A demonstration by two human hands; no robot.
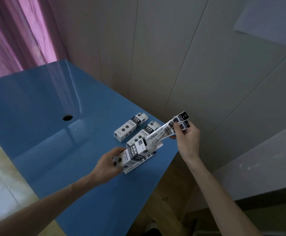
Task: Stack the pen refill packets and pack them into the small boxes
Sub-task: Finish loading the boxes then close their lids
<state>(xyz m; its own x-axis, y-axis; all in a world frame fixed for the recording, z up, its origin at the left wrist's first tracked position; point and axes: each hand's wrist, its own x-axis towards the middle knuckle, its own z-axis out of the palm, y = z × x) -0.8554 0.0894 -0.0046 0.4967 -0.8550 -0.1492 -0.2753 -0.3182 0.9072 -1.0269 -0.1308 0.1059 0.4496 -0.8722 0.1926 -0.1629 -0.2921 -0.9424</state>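
Refill packets (pixel 166 132), light and probably floppy (pinch the tail): right hand (pixel 187 138) pinches them, left hand (pixel 109 160) grips the box (pixel 132 155).

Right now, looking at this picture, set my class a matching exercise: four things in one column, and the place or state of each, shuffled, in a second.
Things
1. left hand
2. right hand
3. far box
4. hole

Places or states
A. lies flat on the table, untouched
B. grips a box tilted up off the table
C. dark, round, in the tabletop, left of the boxes
D. holds the packets, whose lower ends are at the open box mouth

Pairs: 1-B, 2-D, 3-A, 4-C
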